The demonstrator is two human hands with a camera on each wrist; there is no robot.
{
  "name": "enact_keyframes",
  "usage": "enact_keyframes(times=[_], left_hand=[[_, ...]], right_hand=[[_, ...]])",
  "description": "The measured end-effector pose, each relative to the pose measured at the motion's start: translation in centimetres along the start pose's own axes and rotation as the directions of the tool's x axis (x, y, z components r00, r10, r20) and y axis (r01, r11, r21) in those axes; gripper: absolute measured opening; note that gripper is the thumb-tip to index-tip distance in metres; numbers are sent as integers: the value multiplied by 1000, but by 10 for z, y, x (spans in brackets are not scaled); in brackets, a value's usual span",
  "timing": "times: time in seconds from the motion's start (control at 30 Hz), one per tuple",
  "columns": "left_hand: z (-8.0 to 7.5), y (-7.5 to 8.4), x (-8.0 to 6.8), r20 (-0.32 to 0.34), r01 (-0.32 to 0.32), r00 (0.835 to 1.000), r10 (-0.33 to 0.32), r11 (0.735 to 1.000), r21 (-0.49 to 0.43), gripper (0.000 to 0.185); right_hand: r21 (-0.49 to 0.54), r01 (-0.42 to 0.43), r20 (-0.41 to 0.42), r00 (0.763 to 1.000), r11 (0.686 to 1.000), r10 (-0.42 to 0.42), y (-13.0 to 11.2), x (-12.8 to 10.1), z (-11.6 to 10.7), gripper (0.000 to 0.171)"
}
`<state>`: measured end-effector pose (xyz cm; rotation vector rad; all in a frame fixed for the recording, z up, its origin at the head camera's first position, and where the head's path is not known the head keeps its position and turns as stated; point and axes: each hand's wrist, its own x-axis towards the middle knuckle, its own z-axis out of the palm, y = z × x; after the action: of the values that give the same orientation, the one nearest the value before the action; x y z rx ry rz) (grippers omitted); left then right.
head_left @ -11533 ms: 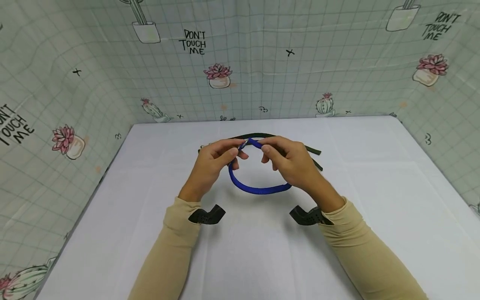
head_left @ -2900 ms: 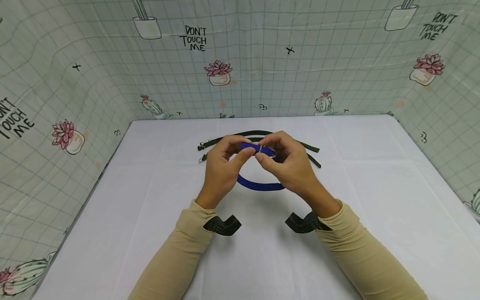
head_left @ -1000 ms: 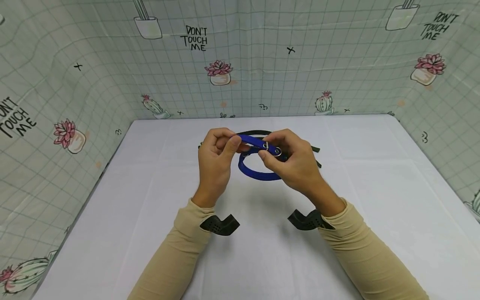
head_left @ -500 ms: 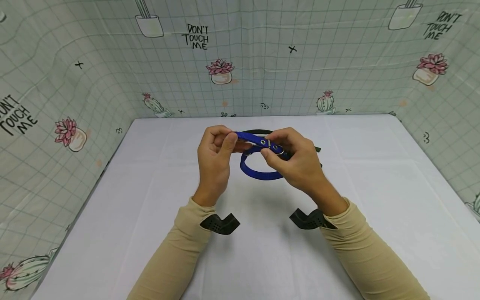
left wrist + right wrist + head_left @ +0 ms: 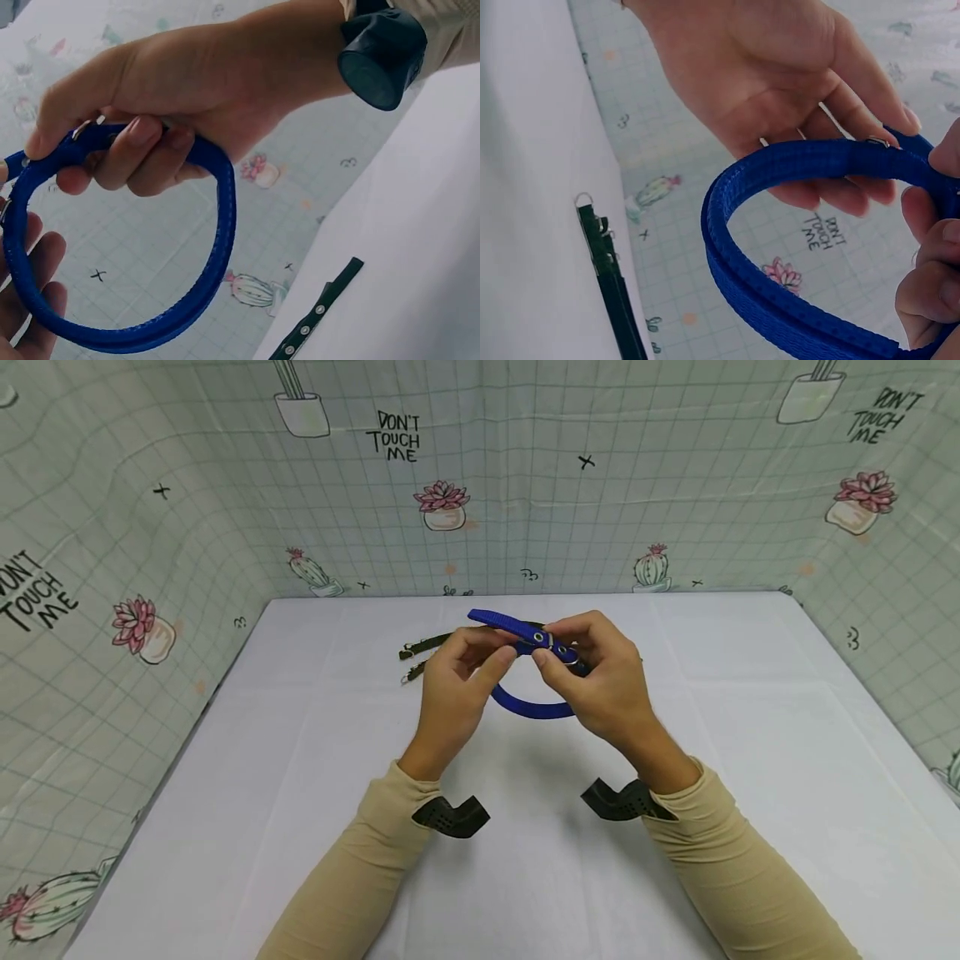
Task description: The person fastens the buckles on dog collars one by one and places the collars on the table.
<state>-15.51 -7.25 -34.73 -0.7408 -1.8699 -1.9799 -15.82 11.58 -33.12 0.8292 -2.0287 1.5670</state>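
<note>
A blue dog collar (image 5: pixel 534 707) hangs as a loop between my hands above the table. Its flat end, with metal eyelets, runs through the buckle (image 5: pixel 551 643), and the tip (image 5: pixel 480 615) juts freely up and left. My right hand (image 5: pixel 611 681) pinches the collar by the buckle between thumb and fingers; in the left wrist view its other fingers curl through the loop. My left hand (image 5: pixel 459 689) holds the collar just left of the buckle. In the right wrist view the left thumb is close by the strap, with the fingers (image 5: pixel 855 196) behind the loop.
Dark green collars (image 5: pixel 422 647) with metal fittings lie at the back of the white table (image 5: pixel 315 760), partly behind the hands. A cloth backdrop (image 5: pixel 525 468) printed with a grid and plants rises behind the table. Both wrists carry black camera mounts (image 5: pixel 452 817).
Earlier both hands worked at the collar's top; then the strap came through the buckle. Since half a second ago my left hand has released the tip and moved right and down, nearer the buckle.
</note>
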Motion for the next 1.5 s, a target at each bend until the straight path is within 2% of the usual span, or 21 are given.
enact_keyframes(times=[0.1,0.23,0.4,0.5,0.73,0.83,0.93,1.03,1.23,1.37,1.5], left_hand=[[2,0,-1,25,5,1000,-7,998,66,20],[1,0,0,-5,34,999,-34,992,118,20],[-1,4,2,-73,142,988,-139,989,31,27],[-2,5,3,-88,194,977,-195,981,-21,29],[-4,8,5,-103,224,969,-225,974,-17,28],[-8,6,7,-92,285,954,-287,958,-37,30],[-14,5,9,-76,369,925,-371,929,-45,35],[-17,5,10,-63,418,907,-417,908,2,32],[-13,3,10,-48,438,898,-437,898,26,28],[-10,-1,9,-82,433,898,-432,901,-6,24],[-9,-4,8,-109,427,898,-427,904,-27,20]], right_hand=[[42,-5,2,1000,999,5,1,-1,2,26],[45,-7,25,1000,999,6,2,-2,4,26],[23,-3,65,998,1000,2,3,-3,6,26],[0,-1,73,997,1000,1,4,-4,7,27],[-54,10,81,997,998,-6,5,-2,5,29],[-61,4,91,996,998,2,8,-2,6,28],[-61,-2,104,995,998,9,13,-2,7,26],[-71,0,115,993,997,8,16,-3,7,25],[-155,31,122,993,987,-12,25,-4,10,27],[-217,74,122,991,973,-48,32,-7,13,27],[-221,97,117,991,971,-72,39,-9,17,26]])
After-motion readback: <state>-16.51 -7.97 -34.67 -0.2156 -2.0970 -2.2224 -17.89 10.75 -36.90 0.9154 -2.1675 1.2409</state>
